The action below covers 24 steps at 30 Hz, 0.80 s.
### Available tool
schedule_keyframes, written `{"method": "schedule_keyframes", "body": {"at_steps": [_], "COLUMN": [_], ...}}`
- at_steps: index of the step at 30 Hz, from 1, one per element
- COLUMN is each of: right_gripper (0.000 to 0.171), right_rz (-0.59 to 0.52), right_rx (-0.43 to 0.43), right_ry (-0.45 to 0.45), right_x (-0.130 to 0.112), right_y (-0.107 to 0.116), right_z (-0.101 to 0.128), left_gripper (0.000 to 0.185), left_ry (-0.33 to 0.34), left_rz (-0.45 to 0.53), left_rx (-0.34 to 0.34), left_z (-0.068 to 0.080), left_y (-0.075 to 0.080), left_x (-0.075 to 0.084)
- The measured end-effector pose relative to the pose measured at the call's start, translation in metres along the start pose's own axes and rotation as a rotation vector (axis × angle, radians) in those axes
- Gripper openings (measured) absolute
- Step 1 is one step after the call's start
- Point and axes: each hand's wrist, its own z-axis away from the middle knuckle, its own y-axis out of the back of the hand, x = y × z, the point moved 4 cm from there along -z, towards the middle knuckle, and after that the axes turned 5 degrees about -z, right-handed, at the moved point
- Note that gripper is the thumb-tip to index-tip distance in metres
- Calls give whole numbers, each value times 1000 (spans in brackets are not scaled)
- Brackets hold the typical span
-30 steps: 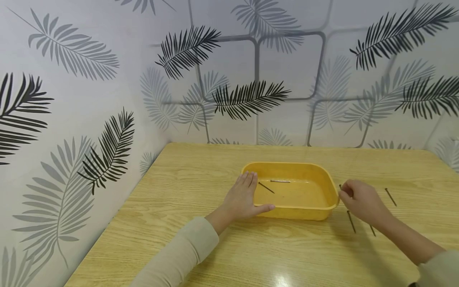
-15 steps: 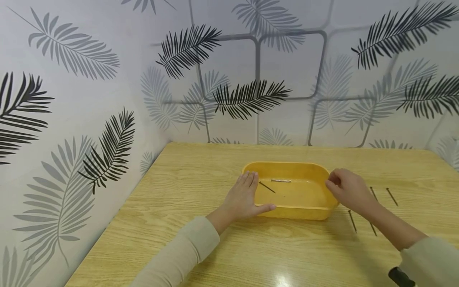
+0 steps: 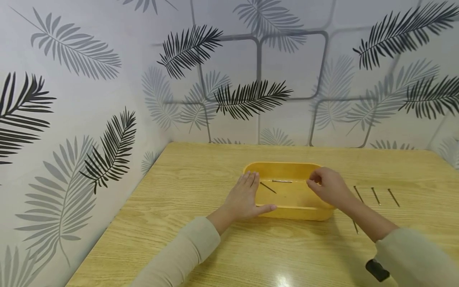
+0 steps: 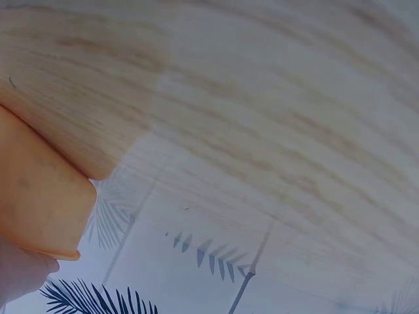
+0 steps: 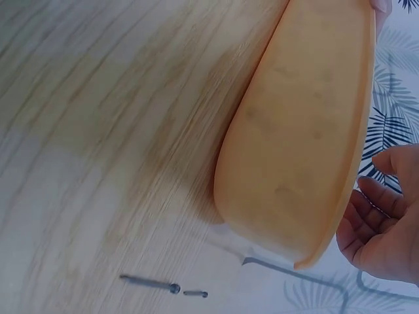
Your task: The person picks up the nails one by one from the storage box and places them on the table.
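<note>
A yellow plastic tray [image 3: 292, 213] sits on the table. Inside it lie two nails, one slanted [image 3: 268, 187] and one level [image 3: 282, 181]. My left hand [image 3: 240, 198] rests on the tray's left end with straight fingers and spread thumb; part of it shows in the left wrist view beside the tray [image 4: 46, 190]. Over the tray's right part is my right hand [image 3: 331, 189], fingers bent towards the thumb. In the right wrist view this hand [image 5: 386, 229] is beyond the rim with fingers curled; no nail shows in it, and the fingertips' contact is hidden.
Right of the tray, several nails lie on the wooden table [image 3: 201, 175], among them a nail [image 3: 375, 196] and the rightmost nail [image 3: 393, 197]. Another nail [image 3: 355, 227] is partly under the right forearm. A leaf-patterned wall [image 3: 236, 127] closes off the back and left.
My right hand has moved left, from beside the tray's right end to over its inside, uncovering nails on the table. The left hand and tray stay in place.
</note>
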Motion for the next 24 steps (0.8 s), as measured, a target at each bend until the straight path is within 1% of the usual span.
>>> {"method": "schedule_keyframes", "body": {"at_steps": [5,8,15,19,24], "right_gripper": [10,10,13,12,13], "right_rz": [-32,-29,-55,-37,7], "right_rx": [-10,-16,-81,-112,-162], "right_ry": [16,21,-22,-19,-17], "right_x": [-8,-11,-9,-8,-13], "right_y": [-8,-14,-30,-36,-41], "right_z": [-6,-10,-16,-18,-22], "left_gripper": [97,98,99,99,99], "left_ry": [9,14,12,9,9], "left_rz": [-3,-2,-2,-1,-13], "left_rx": [-3,-3,0,3,3], "left_z": [-1,-1,-2,-3,-4], "left_y": [0,-1,-3,-4,-4], "left_x": [0,0,-1,-1,-1]}}
